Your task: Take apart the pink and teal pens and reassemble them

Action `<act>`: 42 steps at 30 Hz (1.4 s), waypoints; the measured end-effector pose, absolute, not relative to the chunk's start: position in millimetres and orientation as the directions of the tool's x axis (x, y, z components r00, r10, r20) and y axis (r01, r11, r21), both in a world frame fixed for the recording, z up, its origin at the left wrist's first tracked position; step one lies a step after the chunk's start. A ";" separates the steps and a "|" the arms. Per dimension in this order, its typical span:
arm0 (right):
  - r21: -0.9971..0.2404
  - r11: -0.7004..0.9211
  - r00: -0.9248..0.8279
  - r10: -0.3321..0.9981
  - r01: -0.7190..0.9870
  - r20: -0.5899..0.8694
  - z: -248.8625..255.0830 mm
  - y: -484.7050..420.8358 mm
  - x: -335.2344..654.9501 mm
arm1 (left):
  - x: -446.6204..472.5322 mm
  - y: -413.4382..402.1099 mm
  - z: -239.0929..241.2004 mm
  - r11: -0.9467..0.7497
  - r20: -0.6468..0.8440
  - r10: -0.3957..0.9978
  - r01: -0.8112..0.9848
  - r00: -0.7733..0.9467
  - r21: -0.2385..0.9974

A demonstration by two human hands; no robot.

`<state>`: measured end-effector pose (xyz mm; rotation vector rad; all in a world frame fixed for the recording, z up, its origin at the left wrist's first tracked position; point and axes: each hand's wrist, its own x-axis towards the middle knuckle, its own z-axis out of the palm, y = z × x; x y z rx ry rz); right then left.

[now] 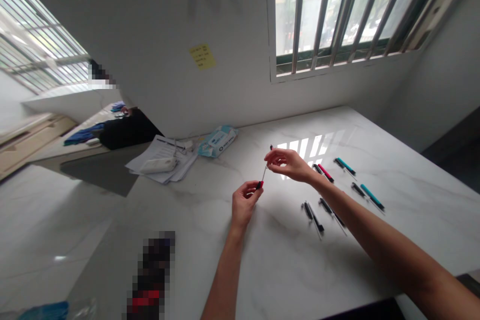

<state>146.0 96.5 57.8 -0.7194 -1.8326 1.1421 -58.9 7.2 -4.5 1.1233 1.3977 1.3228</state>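
My left hand (pixel 243 202) pinches the red lower end of a thin pen (pixel 264 172) above the white marble table (pixel 210 240). My right hand (pixel 288 164) pinches the upper part of the same pen, whose dark tip sticks out above my fingers. The pen is held slanted between both hands. To the right of my hands several pens lie on the table: a red and black one (pixel 324 172), two teal ones (pixel 345 165) (pixel 372 196) and black ones (pixel 313 215).
A blue wipes pack (pixel 218 140) and a stack of papers with a white device (pixel 159 165) lie at the back left by the wall. A yellow sticky note (pixel 202 56) is on the wall. A barred window (pixel 348 10) is behind the table. A blurred object (pixel 152 275) stands near the front.
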 end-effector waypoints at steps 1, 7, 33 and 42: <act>-0.899 0.435 -0.488 0.797 0.056 0.356 58.2 95.6 145.7 | -59.1 7.4 -5.3 0.020 -0.010 0.979 0.045 -0.201 0.999; -0.875 0.476 -0.461 0.798 0.087 0.388 63.3 94.7 148.8 | -59.8 8.4 -7.7 0.011 0.005 0.978 0.072 -0.208 0.997; -0.817 0.526 -0.712 0.666 0.237 0.222 46.5 81.7 130.3 | -57.2 5.2 -3.2 -0.014 0.017 0.994 0.030 -0.109 0.999; -0.941 0.320 -0.423 0.842 -0.111 0.336 56.6 95.4 137.5 | -61.4 4.8 -4.6 -0.059 0.106 0.972 0.218 -0.211 0.974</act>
